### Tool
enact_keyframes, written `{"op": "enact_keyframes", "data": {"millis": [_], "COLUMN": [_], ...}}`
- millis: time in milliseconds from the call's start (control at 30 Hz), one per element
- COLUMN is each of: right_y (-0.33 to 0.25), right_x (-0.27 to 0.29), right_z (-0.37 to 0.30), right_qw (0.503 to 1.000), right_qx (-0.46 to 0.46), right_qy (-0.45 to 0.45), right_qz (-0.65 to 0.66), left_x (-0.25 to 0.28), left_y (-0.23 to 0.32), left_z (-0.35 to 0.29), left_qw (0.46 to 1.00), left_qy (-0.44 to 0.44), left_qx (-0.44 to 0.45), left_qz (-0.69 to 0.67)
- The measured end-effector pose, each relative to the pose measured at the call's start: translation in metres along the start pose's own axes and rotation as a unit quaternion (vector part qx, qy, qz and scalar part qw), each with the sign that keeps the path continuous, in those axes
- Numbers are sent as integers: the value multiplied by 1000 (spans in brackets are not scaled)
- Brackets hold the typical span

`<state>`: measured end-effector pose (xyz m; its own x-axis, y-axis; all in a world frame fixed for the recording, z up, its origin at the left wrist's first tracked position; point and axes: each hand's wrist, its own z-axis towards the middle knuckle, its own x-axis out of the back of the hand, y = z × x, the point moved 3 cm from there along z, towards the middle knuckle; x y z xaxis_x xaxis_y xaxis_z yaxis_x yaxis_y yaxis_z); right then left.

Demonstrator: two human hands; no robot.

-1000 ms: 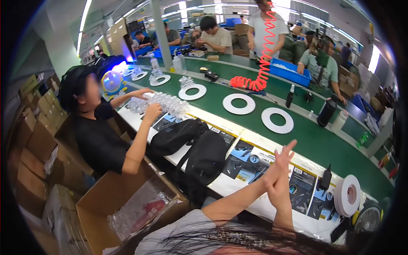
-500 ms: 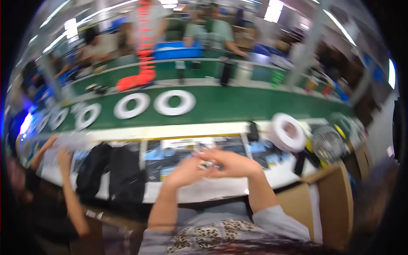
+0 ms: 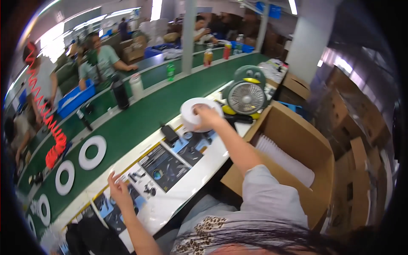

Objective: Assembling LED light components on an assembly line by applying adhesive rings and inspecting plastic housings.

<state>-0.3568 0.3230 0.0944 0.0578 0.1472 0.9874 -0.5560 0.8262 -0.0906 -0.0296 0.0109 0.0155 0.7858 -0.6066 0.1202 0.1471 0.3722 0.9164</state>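
Note:
My right hand [image 3: 206, 117] reaches out to a thick stack of flat white rings [image 3: 190, 109] at the inner edge of the white bench. Its fingertips curl into the center hole, and the rest of the hand lies over the near rim. How many rings it grips is hidden. My left hand [image 3: 120, 191] is raised above the bench at the lower left, fingers apart and nothing in them. Beneath and beside it lie small black parts [image 3: 148, 190] and dark printed sheets [image 3: 165, 166].
More white rings [image 3: 92, 153] lie spaced along the green conveyor belt [image 3: 146, 114]. A round fan [image 3: 246, 97] stands right of the stack. An open cardboard box [image 3: 297, 146] holding a white stack [image 3: 284, 163] sits at my right. Black bags [image 3: 93, 238] lie lower left. Co-workers sit across the belt.
My view has swung to the right. My hands, together in front of me before, have parted: the right has gone out to the stack of rings, the left stays over the bench, open.

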Motion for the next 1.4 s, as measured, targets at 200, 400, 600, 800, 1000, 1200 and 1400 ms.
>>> {"op": "enact_keyframes", "data": {"millis": [200,400,600,800,1000,1200,1400], "right_y": [8,3,14,12,-62,-186,-259], "right_x": [-26,-19,-2,21,48,1,-40], "right_z": [9,4,6,7,-26,-57,-77], "right_qw": [996,994,995,996,986,908,849], "right_qx": [-44,-25,-3,34,148,416,520], "right_qy": [-71,-83,-63,-66,-26,-43,-91], "right_qz": [-29,-68,-76,-47,-71,25,-10], "left_x": [10,10,8,9,16,41,49], "left_y": [-25,-27,-36,-24,-13,-42,-49], "left_z": [5,5,8,6,5,13,22], "left_qw": [999,998,999,999,998,991,987], "left_qy": [-16,-21,-20,-3,39,136,159], "left_qx": [10,20,22,38,45,-8,-8], "left_qz": [43,57,21,17,27,13,-27]}}
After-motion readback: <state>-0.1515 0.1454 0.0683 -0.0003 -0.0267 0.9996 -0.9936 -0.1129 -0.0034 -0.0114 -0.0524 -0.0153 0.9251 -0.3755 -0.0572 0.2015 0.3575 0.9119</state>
